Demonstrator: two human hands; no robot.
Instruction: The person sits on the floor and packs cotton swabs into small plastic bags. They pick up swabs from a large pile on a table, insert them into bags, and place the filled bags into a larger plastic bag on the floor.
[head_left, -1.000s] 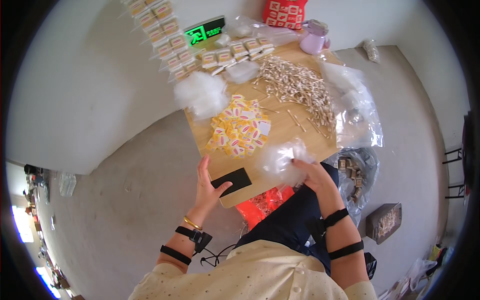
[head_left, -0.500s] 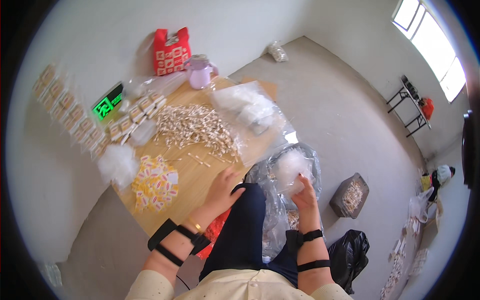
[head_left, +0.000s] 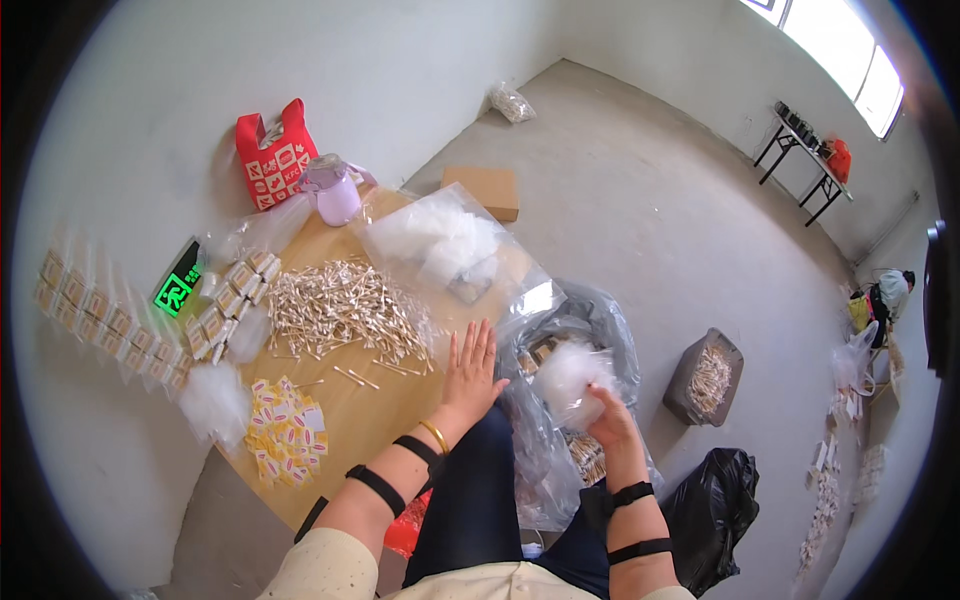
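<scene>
My left hand [head_left: 470, 375] is spread flat at the right edge of the wooden table [head_left: 385, 410], just above my knee, with nothing in it. My right hand [head_left: 612, 418] grips a crumpled wad of clear plastic bags [head_left: 573, 385]. That wad is over a large clear plastic sack [head_left: 622, 320], in which small packs and bundles of cotton swabs [head_left: 586, 455] show. Left of my left hand lies a loose heap of cotton swabs [head_left: 345, 308], with a few single ones in front of it. More clear bags [head_left: 430, 235] are piled on the far right of the table.
Yellow-and-white cards [head_left: 280, 425], rows of small packs [head_left: 225, 305], a lilac jug [head_left: 335, 190] and a red bag [head_left: 275, 160] are on the table. A grey bin of swabs [head_left: 705, 378] and a black bag [head_left: 715, 515] stand on the floor to the right.
My left hand has moved forward and right along the table edge, its fingers now spread. My right hand still holds the plastic wad over the sack. The view has shifted.
</scene>
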